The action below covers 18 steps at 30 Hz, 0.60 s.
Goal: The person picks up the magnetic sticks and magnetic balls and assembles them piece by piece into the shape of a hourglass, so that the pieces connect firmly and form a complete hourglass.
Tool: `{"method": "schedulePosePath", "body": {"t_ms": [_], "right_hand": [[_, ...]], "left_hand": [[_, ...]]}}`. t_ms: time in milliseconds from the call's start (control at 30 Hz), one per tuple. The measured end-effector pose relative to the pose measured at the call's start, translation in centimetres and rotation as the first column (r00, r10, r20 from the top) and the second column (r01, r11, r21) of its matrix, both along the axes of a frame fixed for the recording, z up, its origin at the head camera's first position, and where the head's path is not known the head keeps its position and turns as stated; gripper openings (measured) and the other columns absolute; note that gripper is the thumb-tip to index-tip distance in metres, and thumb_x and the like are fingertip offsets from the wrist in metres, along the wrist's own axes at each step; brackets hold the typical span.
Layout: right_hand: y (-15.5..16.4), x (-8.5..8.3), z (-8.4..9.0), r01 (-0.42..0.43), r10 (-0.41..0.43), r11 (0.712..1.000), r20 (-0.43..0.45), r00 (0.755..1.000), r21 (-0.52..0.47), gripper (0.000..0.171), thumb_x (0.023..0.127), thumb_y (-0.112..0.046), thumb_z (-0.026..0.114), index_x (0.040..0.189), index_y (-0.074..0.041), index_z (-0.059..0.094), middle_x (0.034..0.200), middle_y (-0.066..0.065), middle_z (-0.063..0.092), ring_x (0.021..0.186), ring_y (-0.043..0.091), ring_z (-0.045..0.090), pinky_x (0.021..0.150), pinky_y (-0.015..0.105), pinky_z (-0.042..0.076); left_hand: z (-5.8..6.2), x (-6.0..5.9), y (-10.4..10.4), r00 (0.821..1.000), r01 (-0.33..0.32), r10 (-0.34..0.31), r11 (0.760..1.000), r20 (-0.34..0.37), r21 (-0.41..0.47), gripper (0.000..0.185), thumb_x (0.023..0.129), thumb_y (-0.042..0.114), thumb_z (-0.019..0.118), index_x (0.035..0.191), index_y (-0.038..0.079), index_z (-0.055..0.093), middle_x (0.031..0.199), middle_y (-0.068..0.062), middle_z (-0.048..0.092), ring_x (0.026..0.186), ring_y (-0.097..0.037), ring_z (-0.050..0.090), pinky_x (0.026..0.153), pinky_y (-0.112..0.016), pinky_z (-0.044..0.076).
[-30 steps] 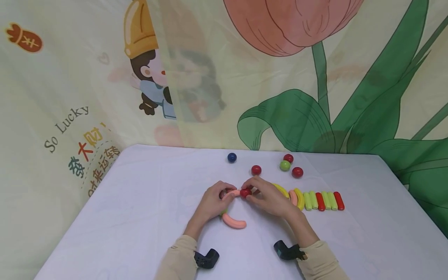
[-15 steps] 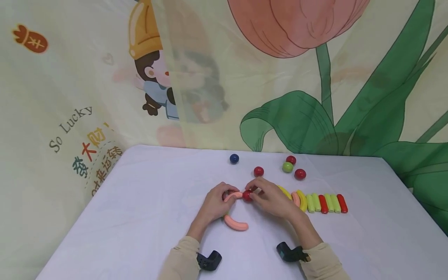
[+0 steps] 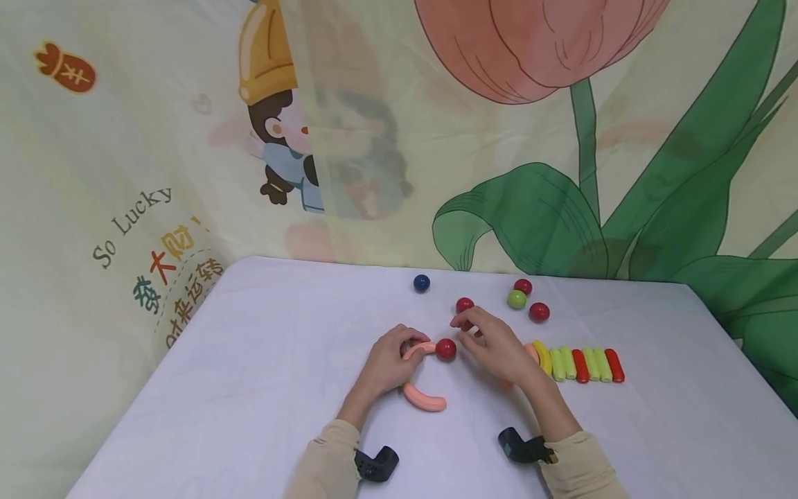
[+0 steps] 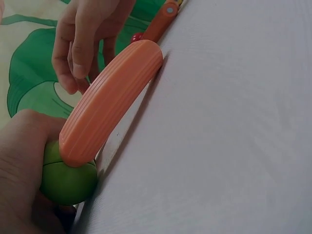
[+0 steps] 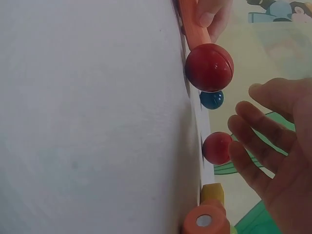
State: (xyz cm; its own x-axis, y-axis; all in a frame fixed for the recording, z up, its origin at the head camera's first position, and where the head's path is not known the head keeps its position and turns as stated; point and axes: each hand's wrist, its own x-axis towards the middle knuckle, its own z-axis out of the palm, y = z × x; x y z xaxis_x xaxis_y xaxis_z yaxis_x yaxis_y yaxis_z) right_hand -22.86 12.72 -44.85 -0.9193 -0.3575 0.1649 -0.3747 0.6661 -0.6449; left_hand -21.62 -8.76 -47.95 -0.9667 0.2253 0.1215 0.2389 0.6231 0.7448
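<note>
Assembly of a chain of curved sticks and balls appears to be in hand at the centre of the head view. We see the left hand (image 3: 388, 360) curled round a pink curved stick (image 3: 419, 348), its fingers pinching the stick near the left end. A red ball (image 3: 445, 349) sits touching the right end of that stick. The left wrist view shows a green ball (image 4: 66, 178) tucked under the palm, touching a second pink curved stick (image 4: 109, 102). The right hand (image 3: 495, 346) is apart from the red ball, fingers relaxed and spread, holding nothing; its fingertips lie just beside a loose red ball (image 3: 464, 305) further up the frame. We judge that the next move calls for a light pinch on that loose ball without nudging the joined pieces. A row of coloured sticks (image 3: 582, 364) lies right of centre on the white table (image 3: 249, 388).
</note>
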Motion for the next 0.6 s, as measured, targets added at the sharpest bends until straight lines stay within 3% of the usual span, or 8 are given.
{"method": "schedulePosePath", "body": {"t_ms": [233, 600], "right_hand": [[0.6, -0.4, -0.4, 0.034, -0.034, 0.999, -0.023, 0.999, 0.0, 0.021, 0.089, -0.014, 0.063, 0.11, -0.017, 0.06, 0.109, 0.002, 0.062, 0.097, 0.015, 0.058, 0.085, 0.036, 0.053], [3.0, -0.6, -0.3, 0.138, -0.139, 0.99, 0.078, 0.987, 0.013, 0.026, 0.09, -0.018, 0.062, 0.115, -0.016, 0.059, 0.111, 0.003, 0.06, 0.102, 0.02, 0.056, 0.088, 0.041, 0.051]], "left_hand": [[0.0, 0.0, 0.4, 1.0, -0.003, 0.003, 1.0, -0.007, 0.005, 0.017, 0.085, 0.016, 0.065, 0.102, 0.019, 0.069, 0.077, 0.004, 0.051, 0.068, -0.009, 0.044, 0.059, -0.02, 0.035], [0.0, 0.1, 0.7, 1.0, -0.012, 0.012, 1.0, 0.016, -0.012, 0.018, 0.086, 0.017, 0.064, 0.103, 0.02, 0.068, 0.078, 0.004, 0.05, 0.07, -0.01, 0.045, 0.06, -0.02, 0.036]]}}
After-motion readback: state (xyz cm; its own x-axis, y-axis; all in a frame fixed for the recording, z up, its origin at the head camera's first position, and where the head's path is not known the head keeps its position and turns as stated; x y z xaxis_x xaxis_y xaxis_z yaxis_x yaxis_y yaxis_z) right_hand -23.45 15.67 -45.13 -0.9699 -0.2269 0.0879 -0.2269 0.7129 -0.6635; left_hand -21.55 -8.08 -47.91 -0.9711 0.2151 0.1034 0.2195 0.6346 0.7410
